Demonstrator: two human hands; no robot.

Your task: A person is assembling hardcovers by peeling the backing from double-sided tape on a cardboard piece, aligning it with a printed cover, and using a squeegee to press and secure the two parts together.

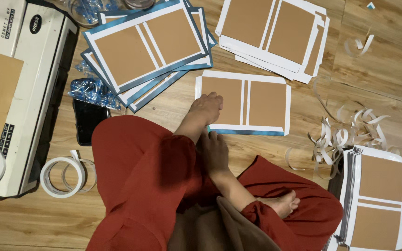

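At centre frame, your left hand (207, 106) presses flat on the card (243, 103) while your right hand (213, 151) pinches its blue-taped lower edge; taped stack (147, 49) upper left, untaped pile (378, 197) lower right.

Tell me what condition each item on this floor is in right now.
Sheet on the floor: flat, blue tape strip along its bottom edge.
Left hand: pressing the sheet's left side.
Right hand: at the sheet's bottom-left corner.
Blue-edged stack: fanned, untidy.
White stack: loosely piled.
Tape rolls: lying flat.
Peeled strips: curled, heaped.
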